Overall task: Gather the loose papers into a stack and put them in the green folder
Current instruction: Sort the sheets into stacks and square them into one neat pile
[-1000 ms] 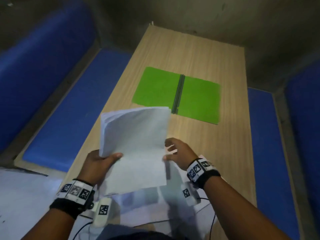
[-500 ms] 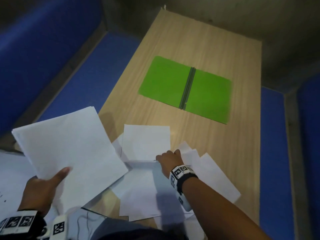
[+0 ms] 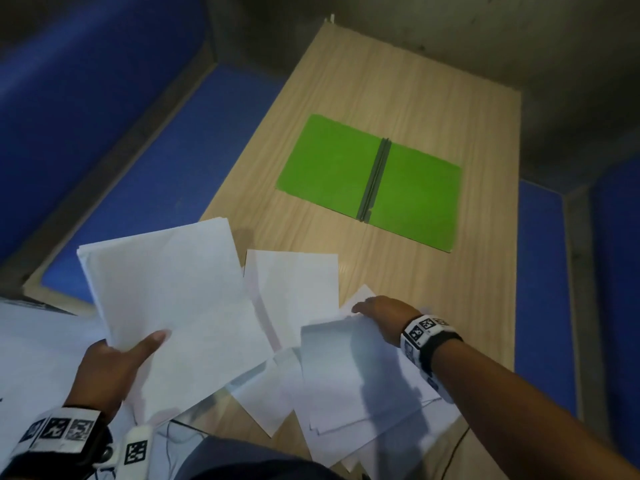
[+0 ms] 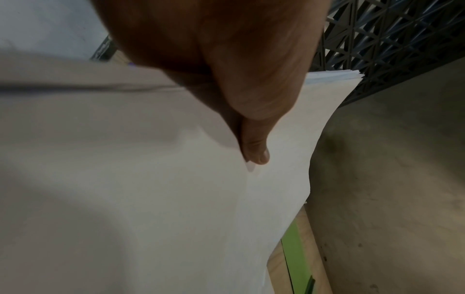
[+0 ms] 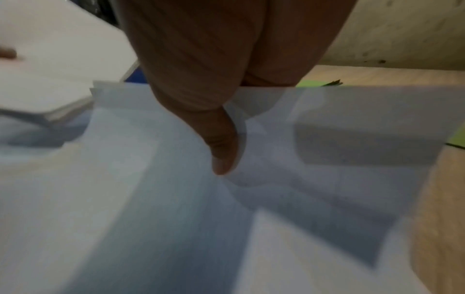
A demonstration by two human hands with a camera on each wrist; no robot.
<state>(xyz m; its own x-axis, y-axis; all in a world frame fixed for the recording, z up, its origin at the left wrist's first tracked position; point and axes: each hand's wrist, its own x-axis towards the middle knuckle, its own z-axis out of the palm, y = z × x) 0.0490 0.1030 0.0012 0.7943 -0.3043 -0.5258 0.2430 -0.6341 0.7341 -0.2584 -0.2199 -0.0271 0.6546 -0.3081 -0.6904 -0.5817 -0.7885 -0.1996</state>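
My left hand (image 3: 117,362) grips a stack of white papers (image 3: 173,299) by its near edge, thumb on top, held above the table's left side; the thumb (image 4: 254,147) presses the top sheet (image 4: 151,189). My right hand (image 3: 381,317) pinches the far edge of a loose sheet (image 3: 346,368) and lifts it off the scattered papers (image 3: 294,292); its thumb (image 5: 224,151) lies on that sheet (image 5: 327,169). The green folder (image 3: 332,161) lies open and flat farther back on the wooden table (image 3: 415,81), apart from both hands.
Blue padded benches (image 3: 156,161) run along both long sides of the table, the right bench (image 3: 540,289) close to its edge. Several more loose sheets (image 3: 263,396) overlap near the table's front edge. A dark concrete floor (image 3: 519,36) lies beyond the table.
The left hand carried the stack off to the left, then back toward the table. The right hand let go of the stack, reached down to the loose papers and lifted one sheet's edge.
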